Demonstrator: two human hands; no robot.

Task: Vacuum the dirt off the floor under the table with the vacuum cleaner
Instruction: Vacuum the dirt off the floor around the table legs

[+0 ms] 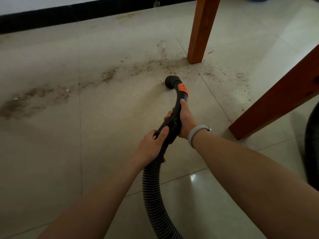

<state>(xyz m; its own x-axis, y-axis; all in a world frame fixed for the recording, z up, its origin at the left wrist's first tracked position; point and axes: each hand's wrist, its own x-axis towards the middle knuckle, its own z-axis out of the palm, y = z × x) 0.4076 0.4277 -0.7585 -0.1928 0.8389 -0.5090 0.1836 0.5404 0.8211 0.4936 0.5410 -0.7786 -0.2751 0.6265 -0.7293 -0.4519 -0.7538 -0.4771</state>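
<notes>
Right hand (184,119) wraps the curved black handle (176,111) of the vacuum cleaner, fingers curled round its far side, thumb stretched along the top toward the orange collar (183,88). Grey wristband (196,135) on that wrist. Left hand (152,145) grips lower down, where the handle joins the ribbed hose (152,195); thumb lies on top of the joint, fingers closed underneath (fingertips mostly hidden).

Round black nozzle (171,82) sits at the floor (51,152), on pale tile, at the near edge of the dirt (108,75). Dirt runs as a gritty band from the left side of the view across to the far table leg (201,30), thickest at far left and around that leg's foot; scattered specks continue to the right of it. Nozzle near the far leg, not touching it.

Second table leg (276,99) slants in at right, just beside the right forearm. Hose loops down between both forearms and out of view at the bottom edge. Black skirting (69,14) along the wall
</notes>
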